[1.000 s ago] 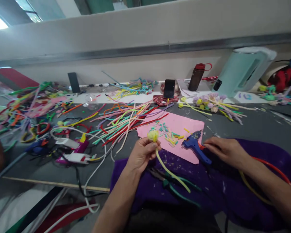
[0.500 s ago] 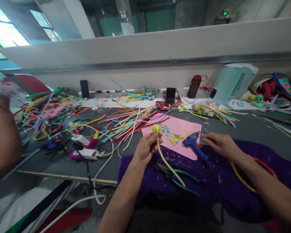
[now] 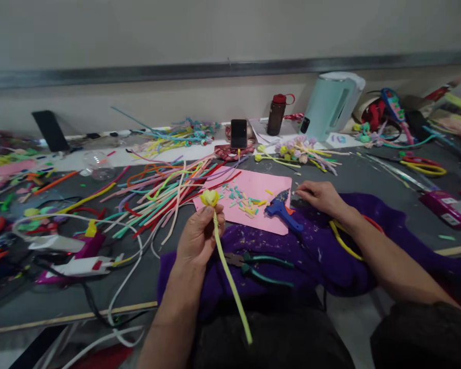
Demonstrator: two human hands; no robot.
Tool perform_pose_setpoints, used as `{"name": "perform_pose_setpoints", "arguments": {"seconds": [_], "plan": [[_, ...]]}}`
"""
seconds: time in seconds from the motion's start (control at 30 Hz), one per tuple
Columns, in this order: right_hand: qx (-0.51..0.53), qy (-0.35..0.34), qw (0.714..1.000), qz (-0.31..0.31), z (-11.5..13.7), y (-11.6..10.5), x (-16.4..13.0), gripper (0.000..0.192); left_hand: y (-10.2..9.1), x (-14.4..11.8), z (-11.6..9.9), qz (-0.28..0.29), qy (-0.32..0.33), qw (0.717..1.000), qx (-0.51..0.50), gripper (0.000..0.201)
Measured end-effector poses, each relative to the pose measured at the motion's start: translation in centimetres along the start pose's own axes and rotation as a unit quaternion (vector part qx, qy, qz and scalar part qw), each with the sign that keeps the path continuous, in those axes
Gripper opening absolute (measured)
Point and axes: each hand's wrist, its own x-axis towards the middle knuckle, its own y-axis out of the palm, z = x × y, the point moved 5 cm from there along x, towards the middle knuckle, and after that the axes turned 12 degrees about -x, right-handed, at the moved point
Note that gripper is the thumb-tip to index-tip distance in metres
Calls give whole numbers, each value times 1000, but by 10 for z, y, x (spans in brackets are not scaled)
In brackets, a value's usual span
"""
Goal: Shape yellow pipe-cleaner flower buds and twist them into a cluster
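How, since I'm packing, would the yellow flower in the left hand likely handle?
The yellow flower is probably light, its stem being thin. That stem seems springy rather than limp: beyond the left hand it curves only gently.

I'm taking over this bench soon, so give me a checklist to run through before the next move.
Yellow flower on its pale yellow-green stem held in the left hand: ok.
Right hand empty: cannot tell at this size.
Blue plastic glue gun set down: ok, partly on the pink rectangular sheet.
Sheet free of small coloured clippings: not ok, scattered.
Green-handled metal pliers closed: not ok, spread open.
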Motion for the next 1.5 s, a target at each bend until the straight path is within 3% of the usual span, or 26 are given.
{"name": "perform_pose_setpoints", "arguments": {"seconds": [0.27,0.5,0.6,0.77,0.87,0.97,1.07,1.23,1.5], "plan": [[0,-24,995,-92,1,-13,-8,20,2,0,-1,10,15,1000,3,20],[66,-23,998,8,19,-12,-11,20,1,-2,-3,25,29,999,17,20],[71,-69,993,60,53,-23,-20,21,2,-2,-2,34,32,999,26,19],[7,-246,956,157,138,-23,-56,25,4,-2,-4,45,48,998,23,20],[-92,-253,952,145,168,-12,-72,35,2,-2,-5,41,56,997,25,21],[-123,-242,950,151,182,-2,-79,45,0,-1,-6,34,56,997,32,20],[-137,-230,949,165,187,2,-78,53,0,-2,-5,36,54,997,29,19],[-122,-201,949,212,181,1,-63,43,0,-3,-9,39,62,997,5,20],[124,-82,930,335,134,0,-37,28,-8,-2,-27,41,114,991,-63,21]]}}
